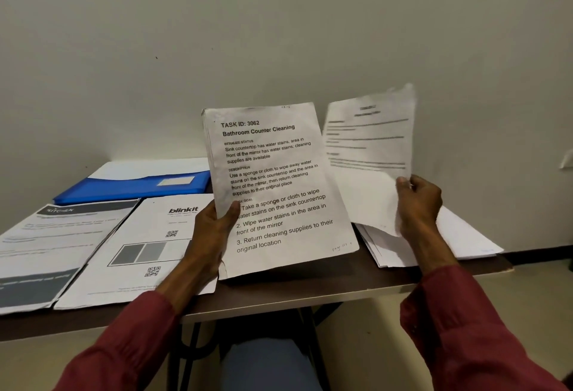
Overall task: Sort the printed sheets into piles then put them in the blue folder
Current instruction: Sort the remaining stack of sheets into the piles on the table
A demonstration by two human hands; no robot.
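Note:
My left hand (214,229) grips a stack of printed sheets (279,180) upright above the table; its top page reads "Bathroom Counter Cleaning". A single printed sheet (369,149), blurred, is pinched at its lower right edge by my right hand (417,204) and held up beside the stack. The blue folder (130,187) lies closed at the back left of the table. In front of it lie two piles: one topped by a "Kitchen" page (52,248), one topped by a "blinkit" page (145,245). A third pile of white sheets (434,245) lies at the right, under my right hand.
The dark brown table (294,291) stands against a plain wall; its front edge runs across the lower frame and its right end is just past the white pile. My knees show below the table between its legs.

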